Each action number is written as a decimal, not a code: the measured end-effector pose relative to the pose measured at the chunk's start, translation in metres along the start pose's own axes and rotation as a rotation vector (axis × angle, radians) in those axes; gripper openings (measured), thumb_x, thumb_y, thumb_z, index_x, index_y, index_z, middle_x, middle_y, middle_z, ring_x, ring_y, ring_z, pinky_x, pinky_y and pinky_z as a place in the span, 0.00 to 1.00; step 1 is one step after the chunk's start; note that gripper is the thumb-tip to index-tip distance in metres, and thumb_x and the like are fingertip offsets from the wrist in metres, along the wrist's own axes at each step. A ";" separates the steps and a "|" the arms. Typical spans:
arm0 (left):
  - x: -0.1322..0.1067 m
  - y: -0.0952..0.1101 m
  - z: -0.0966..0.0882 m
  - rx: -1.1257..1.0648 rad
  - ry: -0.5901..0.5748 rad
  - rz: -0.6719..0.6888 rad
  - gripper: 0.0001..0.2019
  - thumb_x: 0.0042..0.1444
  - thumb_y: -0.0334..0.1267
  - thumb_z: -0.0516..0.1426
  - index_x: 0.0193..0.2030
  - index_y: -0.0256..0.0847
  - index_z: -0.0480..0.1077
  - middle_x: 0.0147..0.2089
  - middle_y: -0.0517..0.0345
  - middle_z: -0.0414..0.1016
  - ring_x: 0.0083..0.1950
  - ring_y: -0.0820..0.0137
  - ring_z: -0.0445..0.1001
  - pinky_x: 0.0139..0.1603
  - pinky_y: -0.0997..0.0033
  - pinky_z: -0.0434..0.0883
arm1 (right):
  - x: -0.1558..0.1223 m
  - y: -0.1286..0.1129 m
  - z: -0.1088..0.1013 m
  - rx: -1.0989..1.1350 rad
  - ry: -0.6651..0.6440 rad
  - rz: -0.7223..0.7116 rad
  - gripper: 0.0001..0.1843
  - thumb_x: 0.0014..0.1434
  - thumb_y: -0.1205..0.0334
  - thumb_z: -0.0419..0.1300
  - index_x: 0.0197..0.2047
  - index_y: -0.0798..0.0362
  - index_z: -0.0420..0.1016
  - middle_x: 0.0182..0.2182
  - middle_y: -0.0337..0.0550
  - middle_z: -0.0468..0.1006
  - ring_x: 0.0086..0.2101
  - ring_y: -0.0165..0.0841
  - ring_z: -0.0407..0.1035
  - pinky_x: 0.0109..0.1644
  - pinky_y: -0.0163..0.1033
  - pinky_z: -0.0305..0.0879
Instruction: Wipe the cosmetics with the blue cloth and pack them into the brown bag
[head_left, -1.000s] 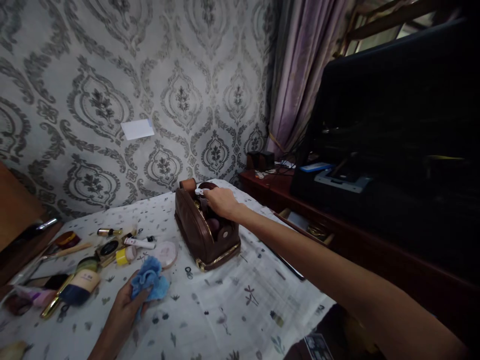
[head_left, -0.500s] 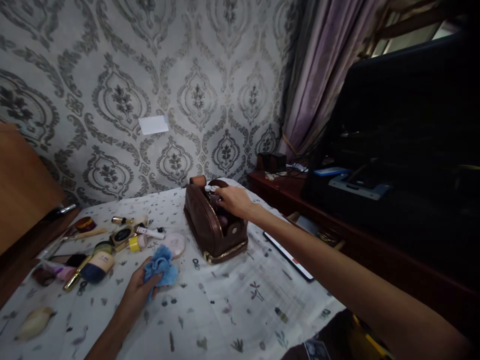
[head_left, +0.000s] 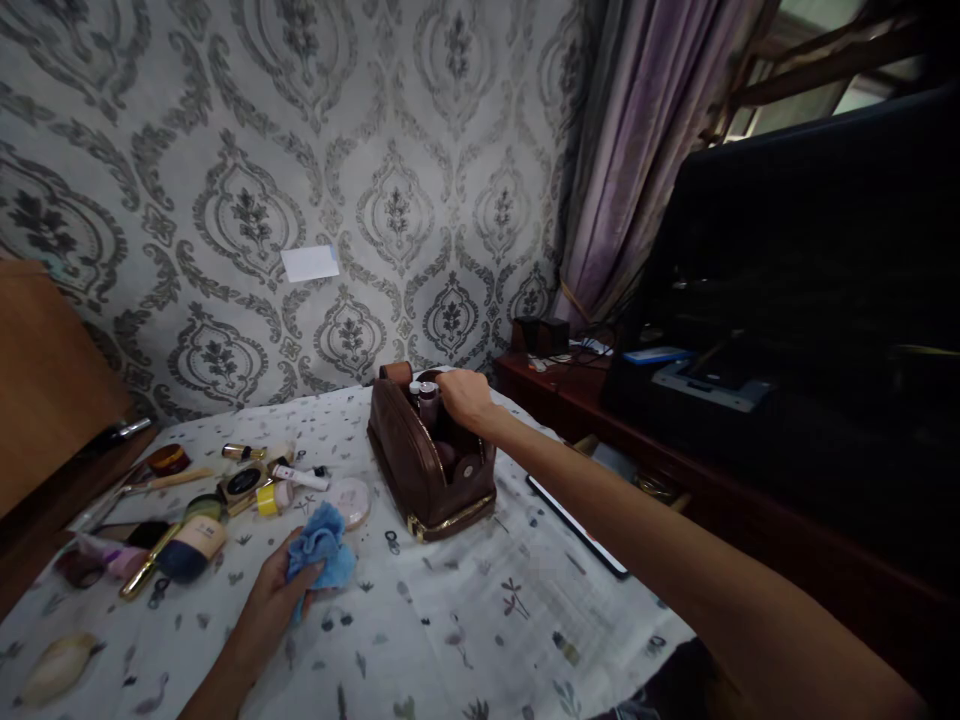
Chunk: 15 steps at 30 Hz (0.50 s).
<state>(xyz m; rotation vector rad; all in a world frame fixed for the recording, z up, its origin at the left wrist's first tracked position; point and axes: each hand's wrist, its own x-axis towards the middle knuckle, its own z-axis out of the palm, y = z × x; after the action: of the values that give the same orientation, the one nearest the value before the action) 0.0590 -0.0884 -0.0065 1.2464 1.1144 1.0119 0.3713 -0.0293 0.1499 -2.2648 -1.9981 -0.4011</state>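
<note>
Brown leather pouch (head_left: pixel 431 465) sits open on the surface (head_left: pixel 465 610), which has a white printed cloth over it; the right hand (head_left: pixel 465 397) is at the pouch's far end, fingers curled down over the tops of a couple of small bottles (head_left: pixel 427 395) standing upright inside; can't really tell if that grip has actually closed on one or is just resting on the caps, the fingers hide it. Just right of that hand's forearm, a flat dark phone (head_left: pixel 577 513) lies near the surface's edge; further right there's a dark wooden cabinet (head_left: pixel 750 510) with a black screen on it.

Left hand (head_left: pixel 274 600) is well apart from the pouch, nearer the camera; its grip is closed around a bunched-up blue cloth (head_left: pixel 321 545), thumb on top, cloth touching the surface. Just beyond that cloth is a round pink compact (head_left: pixel 351 497); left of the hand there's a whole scatter of makeup stuff: a white tube (head_left: pixel 298 476), a small yellow jar (head_left: pixel 268 497), a fat brush with a gold handle (head_left: pixel 169 555), a lipstick (head_left: pixel 240 452). Nothing sits directly between the left hand and the pouch except a tiny dark ring-shaped thing (head_left: pixel 393 541); hard to make out what it is.
</note>
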 end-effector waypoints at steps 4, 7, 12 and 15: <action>-0.002 0.007 0.004 0.012 0.009 0.005 0.21 0.33 0.46 0.71 0.32 0.39 0.70 0.22 0.67 0.66 0.20 0.77 0.60 0.19 0.77 0.61 | 0.006 0.001 -0.002 -0.003 -0.034 0.008 0.17 0.66 0.67 0.52 0.51 0.59 0.79 0.48 0.66 0.79 0.50 0.44 0.75 0.49 0.40 0.68; -0.004 0.010 0.006 0.015 0.014 -0.009 0.23 0.32 0.47 0.71 0.34 0.39 0.71 0.23 0.67 0.66 0.20 0.77 0.60 0.19 0.77 0.61 | 0.009 0.002 -0.004 -0.005 -0.055 0.002 0.16 0.63 0.66 0.55 0.51 0.59 0.79 0.48 0.66 0.79 0.51 0.44 0.75 0.51 0.39 0.67; -0.003 0.009 0.004 0.028 0.015 -0.029 0.26 0.33 0.47 0.71 0.39 0.39 0.73 0.23 0.66 0.67 0.21 0.76 0.61 0.20 0.77 0.62 | 0.010 0.004 -0.008 0.002 -0.063 -0.006 0.17 0.63 0.64 0.56 0.52 0.59 0.78 0.48 0.65 0.79 0.51 0.44 0.75 0.51 0.39 0.68; -0.002 0.008 0.003 0.034 -0.010 -0.007 0.23 0.34 0.48 0.71 0.37 0.39 0.73 0.23 0.65 0.68 0.21 0.75 0.61 0.21 0.76 0.62 | 0.007 0.004 -0.008 0.015 -0.046 -0.009 0.17 0.64 0.65 0.54 0.52 0.58 0.78 0.48 0.64 0.79 0.51 0.44 0.74 0.51 0.39 0.67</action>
<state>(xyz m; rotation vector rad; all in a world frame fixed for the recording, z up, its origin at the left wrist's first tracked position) 0.0613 -0.0908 0.0012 1.2729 1.1317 0.9837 0.3750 -0.0251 0.1596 -2.2780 -2.0263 -0.3370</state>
